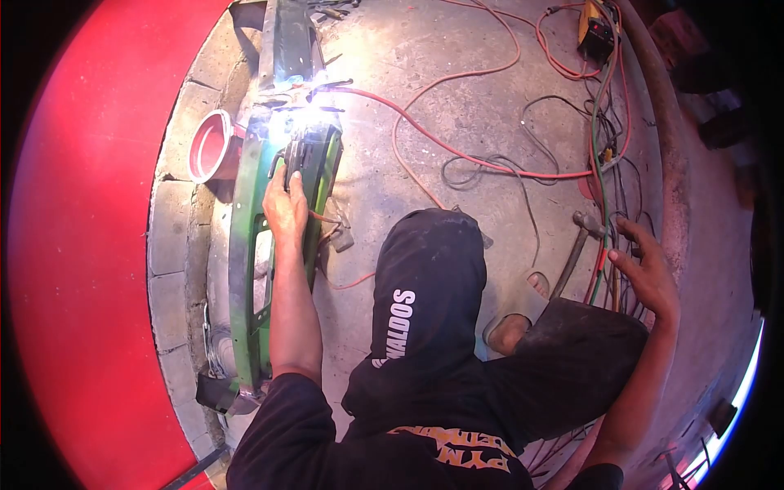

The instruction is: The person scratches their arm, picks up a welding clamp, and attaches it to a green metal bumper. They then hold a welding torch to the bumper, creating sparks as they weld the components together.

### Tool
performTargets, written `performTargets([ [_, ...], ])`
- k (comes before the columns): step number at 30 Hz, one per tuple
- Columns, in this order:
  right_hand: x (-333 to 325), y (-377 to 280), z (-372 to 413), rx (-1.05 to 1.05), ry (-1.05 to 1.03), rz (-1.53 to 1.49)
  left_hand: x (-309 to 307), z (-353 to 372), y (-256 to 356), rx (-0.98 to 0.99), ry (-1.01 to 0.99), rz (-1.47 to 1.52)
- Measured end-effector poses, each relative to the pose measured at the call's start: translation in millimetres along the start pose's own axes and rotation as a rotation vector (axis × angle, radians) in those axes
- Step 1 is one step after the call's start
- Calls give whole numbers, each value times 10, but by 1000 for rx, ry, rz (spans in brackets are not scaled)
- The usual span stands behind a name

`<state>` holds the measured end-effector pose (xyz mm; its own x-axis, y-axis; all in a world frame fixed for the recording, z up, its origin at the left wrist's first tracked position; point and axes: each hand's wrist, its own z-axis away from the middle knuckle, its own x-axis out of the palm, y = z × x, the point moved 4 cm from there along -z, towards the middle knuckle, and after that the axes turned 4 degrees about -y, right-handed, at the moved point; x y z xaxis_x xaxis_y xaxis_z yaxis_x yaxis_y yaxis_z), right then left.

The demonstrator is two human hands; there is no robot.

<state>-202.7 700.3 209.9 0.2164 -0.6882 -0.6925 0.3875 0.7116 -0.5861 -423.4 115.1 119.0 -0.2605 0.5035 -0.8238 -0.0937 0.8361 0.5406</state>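
Observation:
My left hand (286, 204) reaches up along a long green metal beam (245, 204). Its fingers are closed around a dark welding electrode holder (300, 155), whose front end is partly lost in glare. A bright white-blue arc glows just ahead, where the green beam meets a dark metal section (287, 45). An orange-red cable shows beside the wrist. My right hand (649, 269) is raised at the right with fingers apart and nothing in it. Near its fingertips is a hammer (572, 257), with its handle slanting down toward my foot (510, 331).
A red bucket (214, 147) lies behind the beam, against the concrete block edge (171, 216). Red and black cables (482, 163) cross the concrete floor. A yellow-and-black machine (598, 33) stands at the top right. A red surface (82, 245) fills the left.

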Motion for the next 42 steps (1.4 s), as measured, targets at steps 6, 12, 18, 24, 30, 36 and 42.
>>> performTargets([
  [6, 2, 1, 3, 3, -2, -3, -44, 40, 46, -2, 12, 11],
  [12, 3, 18, 0, 0, 3, -3, 23, -8, -84, 55, 48, -54],
  [18, 5, 17, 2, 3, 2, -12, -8, 2, 36, 29, 23, -44],
  [24, -2, -3, -2, 1, 0, -4, 31, -7, -18, 30, 15, -41],
  [30, 5, 7, 6, 0, 5, -17, -1, 13, 61, 37, 1, -55],
  [36, 4, 14, 2, -2, 5, -7, 40, -37, 41, 36, 9, -44],
  [42, -10, -12, 2, -1, 11, 36, 71, -76, -39, 100, 52, -64],
])
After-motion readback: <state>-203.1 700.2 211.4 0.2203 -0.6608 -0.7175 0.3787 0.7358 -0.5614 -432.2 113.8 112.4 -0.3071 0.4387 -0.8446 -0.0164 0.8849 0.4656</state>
